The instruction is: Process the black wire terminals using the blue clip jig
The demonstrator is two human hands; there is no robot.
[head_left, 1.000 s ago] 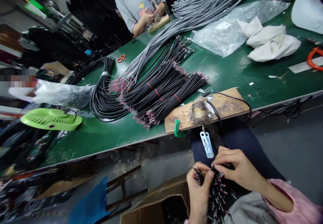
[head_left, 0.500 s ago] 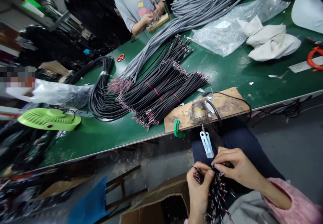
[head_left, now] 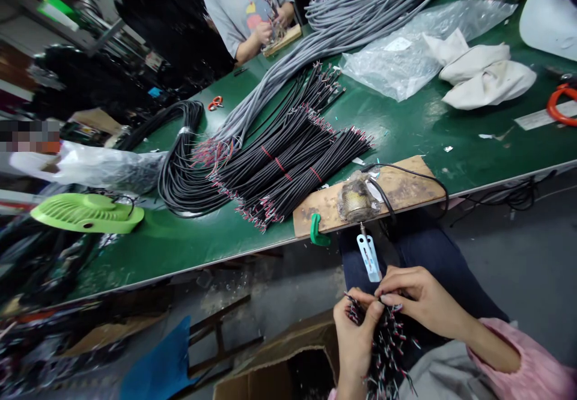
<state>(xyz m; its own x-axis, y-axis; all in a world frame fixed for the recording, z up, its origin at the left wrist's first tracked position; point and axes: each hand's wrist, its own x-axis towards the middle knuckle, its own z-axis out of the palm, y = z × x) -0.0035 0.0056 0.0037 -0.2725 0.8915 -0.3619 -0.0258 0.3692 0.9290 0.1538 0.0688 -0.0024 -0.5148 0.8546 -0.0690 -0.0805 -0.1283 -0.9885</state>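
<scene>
Many tied black cable bundles (head_left: 288, 166) lie on the green surface (head_left: 406, 130), while the wire bundle (head_left: 387, 346) over my lap looks to me only partly worked. My left hand (head_left: 356, 343) clamps its fingers round it, and my right hand (head_left: 421, 304) pinches one wire end. Its long axis runs from my lap up toward the white tool (head_left: 368, 257), stripped ends pointing there.

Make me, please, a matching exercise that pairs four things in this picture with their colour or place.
Things:
1. fan
2. scissors
3. cloth
4. wire bundle

Descriptions:
A. gripped by the left hand, with the right hand pinching its top
B. white, beside the plastic bag
C. orange handles, near the black cable coil
D. lime green, far left in the view

Pairs: 1-D, 2-C, 3-B, 4-A
</scene>
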